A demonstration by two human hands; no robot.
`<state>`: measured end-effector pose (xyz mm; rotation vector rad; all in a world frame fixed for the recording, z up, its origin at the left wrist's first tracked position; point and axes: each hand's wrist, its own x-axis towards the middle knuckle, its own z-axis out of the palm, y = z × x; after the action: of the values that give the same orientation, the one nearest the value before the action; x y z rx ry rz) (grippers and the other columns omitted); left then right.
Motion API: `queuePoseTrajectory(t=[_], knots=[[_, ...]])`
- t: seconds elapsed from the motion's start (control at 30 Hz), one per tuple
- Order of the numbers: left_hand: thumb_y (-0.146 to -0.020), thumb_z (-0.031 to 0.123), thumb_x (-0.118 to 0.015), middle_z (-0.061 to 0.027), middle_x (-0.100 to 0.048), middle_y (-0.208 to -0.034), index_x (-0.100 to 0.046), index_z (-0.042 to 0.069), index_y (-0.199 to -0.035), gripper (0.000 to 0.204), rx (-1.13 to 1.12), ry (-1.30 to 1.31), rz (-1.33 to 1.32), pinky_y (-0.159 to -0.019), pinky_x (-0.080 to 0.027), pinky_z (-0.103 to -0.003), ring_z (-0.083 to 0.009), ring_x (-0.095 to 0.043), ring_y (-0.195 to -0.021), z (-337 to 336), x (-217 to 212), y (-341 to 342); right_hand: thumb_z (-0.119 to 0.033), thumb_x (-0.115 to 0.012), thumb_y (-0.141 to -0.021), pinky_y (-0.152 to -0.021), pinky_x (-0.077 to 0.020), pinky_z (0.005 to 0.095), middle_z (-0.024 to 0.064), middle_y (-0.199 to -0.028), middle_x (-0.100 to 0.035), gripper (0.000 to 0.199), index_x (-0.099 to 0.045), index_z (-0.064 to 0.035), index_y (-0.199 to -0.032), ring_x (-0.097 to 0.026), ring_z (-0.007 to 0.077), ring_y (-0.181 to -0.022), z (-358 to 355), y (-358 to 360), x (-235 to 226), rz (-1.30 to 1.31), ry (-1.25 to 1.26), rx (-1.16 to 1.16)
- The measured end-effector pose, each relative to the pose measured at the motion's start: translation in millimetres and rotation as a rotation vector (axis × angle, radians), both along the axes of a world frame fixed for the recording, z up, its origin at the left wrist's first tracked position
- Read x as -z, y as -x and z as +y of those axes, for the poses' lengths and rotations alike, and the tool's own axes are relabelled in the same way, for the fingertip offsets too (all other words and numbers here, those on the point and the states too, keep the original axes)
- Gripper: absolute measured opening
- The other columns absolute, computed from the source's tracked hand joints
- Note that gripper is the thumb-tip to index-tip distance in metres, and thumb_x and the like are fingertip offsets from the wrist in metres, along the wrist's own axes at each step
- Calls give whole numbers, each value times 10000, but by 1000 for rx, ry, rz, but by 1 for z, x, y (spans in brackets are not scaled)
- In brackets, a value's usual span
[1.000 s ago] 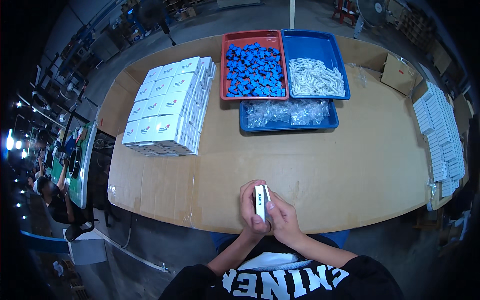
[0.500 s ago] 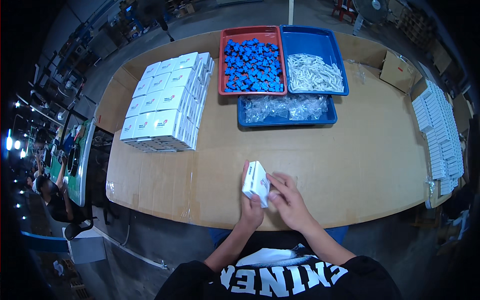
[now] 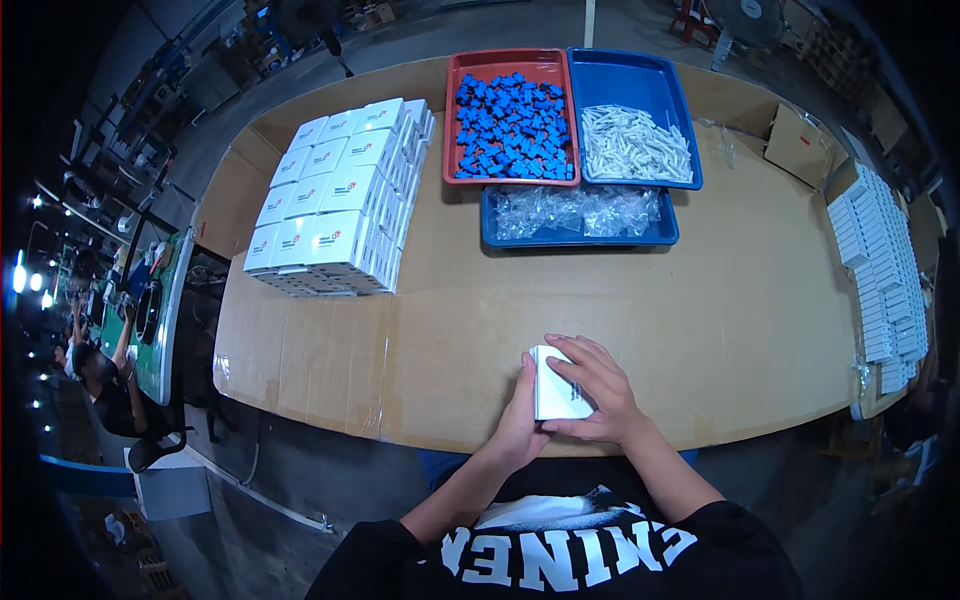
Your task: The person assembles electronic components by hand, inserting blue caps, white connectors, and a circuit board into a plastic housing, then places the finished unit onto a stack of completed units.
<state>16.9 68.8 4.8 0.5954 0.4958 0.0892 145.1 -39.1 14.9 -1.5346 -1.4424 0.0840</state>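
A small white cardboard box (image 3: pixel 556 388) is held between both my hands near the front edge of the table. My left hand (image 3: pixel 518 415) grips its left side, the thumb lying along that edge. Across the top and right side lie the fingers of my right hand (image 3: pixel 604 395), its thumb at the near edge. The box's broad white face with small dark print shows between my hands; its underside is hidden.
White boxes (image 3: pixel 335 190) stand stacked at the left. At the back are a red tray (image 3: pixel 452 150) of blue pieces, a blue tray (image 3: pixel 620 75) of white slim pieces, and a lower blue tray (image 3: pixel 580 241) of clear bags. White packs (image 3: pixel 875 270) line the right edge.
Both hands have moved a little right with the box. It has turned from a tilted pose so its broad face points up, and my right hand now wraps over it.
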Motion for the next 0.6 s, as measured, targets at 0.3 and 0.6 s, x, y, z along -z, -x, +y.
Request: queuePoseTrajectory(t=[0.3,0.6], knots=[[-1045,730,-214,-108,-516,-1495,-312,89,-1597,851,69,-25,-45,-1182,-390,-401,-236,-495,-1402,2,8,3,-533,-754,-896,-1138,-430,467,260,-1473,-566,775,-600,48,-1385,-577,395,-1344,5,12,20,476,-105,104],[-1145,330,-354,-150,-380,-1570,-17,135,-1689,670,-199,-531,-4,-1088,-465,-346,-216,-508,-1339,7,27,-10,-254,-569,-1058,-1186,-377,405,196,-1599,-445,556,-471,-5,-1545,-443,313,-1473,-1,17,21,631,140,19]])
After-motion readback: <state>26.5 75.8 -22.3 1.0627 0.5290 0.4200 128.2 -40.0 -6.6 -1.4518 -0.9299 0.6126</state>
